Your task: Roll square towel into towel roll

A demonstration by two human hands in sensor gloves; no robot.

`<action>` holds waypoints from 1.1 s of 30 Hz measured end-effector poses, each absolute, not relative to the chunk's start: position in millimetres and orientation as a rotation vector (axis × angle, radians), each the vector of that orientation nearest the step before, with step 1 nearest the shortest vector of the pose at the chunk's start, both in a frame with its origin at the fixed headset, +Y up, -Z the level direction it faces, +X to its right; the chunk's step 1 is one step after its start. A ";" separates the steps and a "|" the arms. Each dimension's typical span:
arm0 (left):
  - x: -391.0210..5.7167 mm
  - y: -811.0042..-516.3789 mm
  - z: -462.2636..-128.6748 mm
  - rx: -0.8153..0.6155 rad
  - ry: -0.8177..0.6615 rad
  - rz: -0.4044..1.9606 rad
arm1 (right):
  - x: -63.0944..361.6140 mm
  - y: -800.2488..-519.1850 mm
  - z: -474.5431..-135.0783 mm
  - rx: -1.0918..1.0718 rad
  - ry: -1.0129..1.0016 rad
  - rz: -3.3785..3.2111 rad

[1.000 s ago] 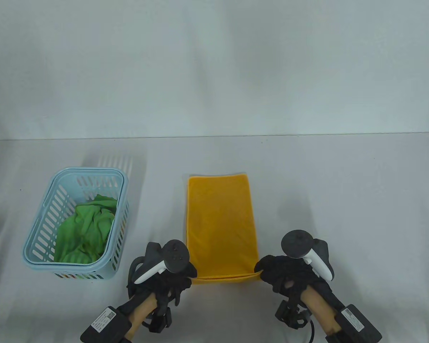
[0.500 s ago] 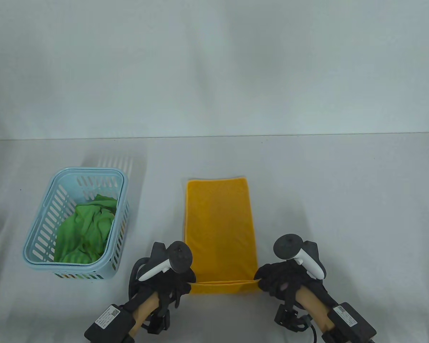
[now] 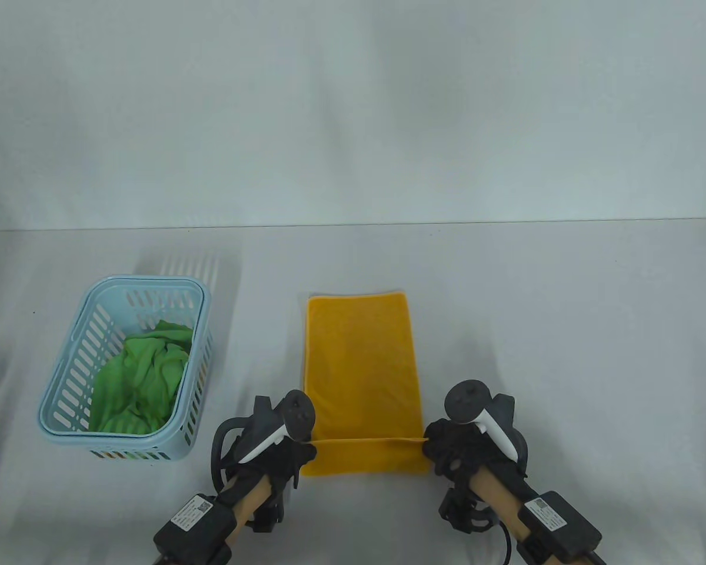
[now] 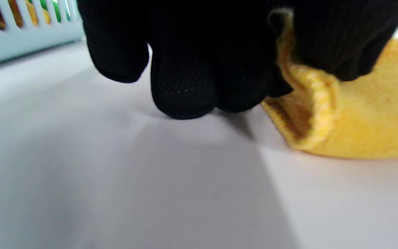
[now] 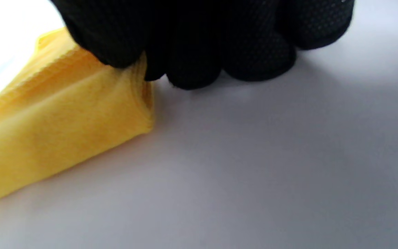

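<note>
A yellow towel [image 3: 362, 365], folded into a long strip, lies on the white table running away from me. Its near end is turned over into a first short fold [image 3: 365, 456]. My left hand [image 3: 294, 456] pinches the fold's left corner; the left wrist view shows the yellow towel [image 4: 358, 114] curling up under the black gloved fingers [image 4: 185, 83]. My right hand [image 3: 441, 447] pinches the right corner. In the right wrist view its fingers [image 5: 192, 52] hold the doubled edge of the yellow towel [image 5: 64, 117].
A light blue slotted basket [image 3: 65, 406] holding a crumpled green cloth [image 3: 141, 376] stands left of the towel, close to my left hand. The table's far edge [image 3: 353, 226] meets a white backdrop.
Both hands lifted the towel's near edge and carried it forward over the strip, so a folded band now shows at the near end. The far end stayed put.
</note>
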State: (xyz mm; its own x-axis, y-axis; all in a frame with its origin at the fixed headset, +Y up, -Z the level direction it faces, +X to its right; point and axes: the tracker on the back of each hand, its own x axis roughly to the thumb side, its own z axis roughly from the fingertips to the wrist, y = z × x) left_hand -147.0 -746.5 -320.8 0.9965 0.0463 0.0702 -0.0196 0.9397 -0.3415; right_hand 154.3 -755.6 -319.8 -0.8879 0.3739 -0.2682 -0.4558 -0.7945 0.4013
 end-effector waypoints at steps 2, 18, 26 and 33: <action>-145.3 -748.9 -320.2 -0.315 -0.063 -0.013 | 151.7 -756.3 -319.7 -0.259 0.615 2.654; -158.0 -745.9 -322.0 -0.264 0.004 0.002 | 166.0 -750.5 -320.9 -0.338 0.564 2.596; -157.2 -723.2 -316.1 -0.180 -0.058 0.056 | 165.2 -730.1 -313.9 -0.253 0.448 2.563; -132.3 -708.4 -297.7 -0.130 -0.212 0.030 | 139.6 -712.9 -298.8 -0.049 0.332 2.666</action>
State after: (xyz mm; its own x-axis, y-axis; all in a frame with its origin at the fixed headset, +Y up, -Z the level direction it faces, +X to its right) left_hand -132.3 -708.4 -297.7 0.9771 0.0431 0.2083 -0.0156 0.9912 -0.1318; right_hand 139.6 -712.9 -298.8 -0.8980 0.4311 -0.0883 -0.4395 -0.8696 0.2251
